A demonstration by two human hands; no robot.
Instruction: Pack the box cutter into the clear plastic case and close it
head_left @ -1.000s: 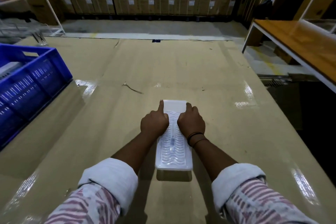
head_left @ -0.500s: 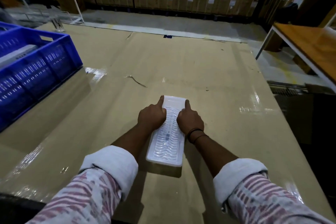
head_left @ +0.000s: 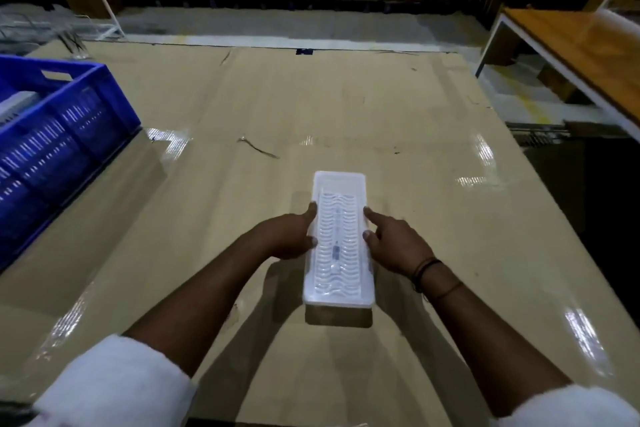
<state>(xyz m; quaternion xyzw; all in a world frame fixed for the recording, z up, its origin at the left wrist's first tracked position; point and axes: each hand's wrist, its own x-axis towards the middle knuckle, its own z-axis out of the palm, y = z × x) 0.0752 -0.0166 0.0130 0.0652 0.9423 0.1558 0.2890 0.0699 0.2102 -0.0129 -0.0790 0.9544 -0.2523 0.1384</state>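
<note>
Nearest, the left hand (head_left: 289,236) and right hand (head_left: 391,243) flank the case (head_left: 337,246) lying flat on the table (head_left: 433,184), lid apparently down, so I judge the closing step nearly done. Both hands grasp its long edges, fingers loosely spread, tips touching the rims. Next probably calls for pressing the far edge shut; a cutter shows faintly inside.

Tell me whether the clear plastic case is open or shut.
Shut: the clear plastic case shows one ribbed lid flat over its tray, no flap raised. The left hand and right hand grip its long sides.
</note>
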